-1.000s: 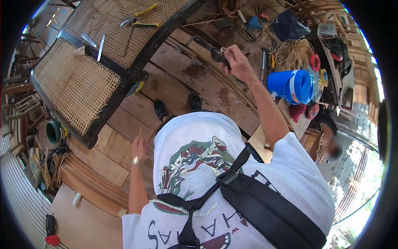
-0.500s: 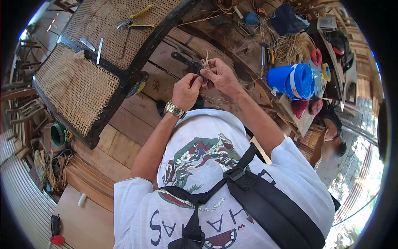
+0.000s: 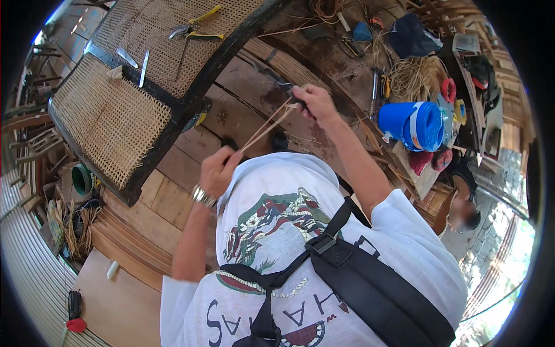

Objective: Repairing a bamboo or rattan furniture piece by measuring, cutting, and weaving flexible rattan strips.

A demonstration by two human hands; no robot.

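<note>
Two pale cane strands [image 3: 267, 125] stretch slantwise between my hands, in front of my chest. My left hand [image 3: 219, 170], lower and nearer my body, is closed round their near end. My right hand [image 3: 316, 104] is closed higher up, where the strands meet a dark tool [image 3: 278, 81] that juts out to the upper left. Motion smears this tool, so its kind cannot be made out. To the left stands a dark wooden frame [image 3: 167, 115] with woven cane panels [image 3: 110, 110]; yellow-handled pliers [image 3: 202, 37] and a metal blade [image 3: 144, 68] lie on it.
On the right, a blue bucket [image 3: 404, 124] stands on a wooden bench near a coil of loose cane [image 3: 415, 78] and hand tools [image 3: 378, 87]. A dark cloth cap [image 3: 411, 36] lies farther back. Another person [image 3: 462, 202] is at the far right. Wooden boards [image 3: 156, 194] cover the floor.
My hands have moved apart: the left toward my body and down, the right outward. The cane strands now stretch between them. The dark tool has swung with my right hand and is blurred.
</note>
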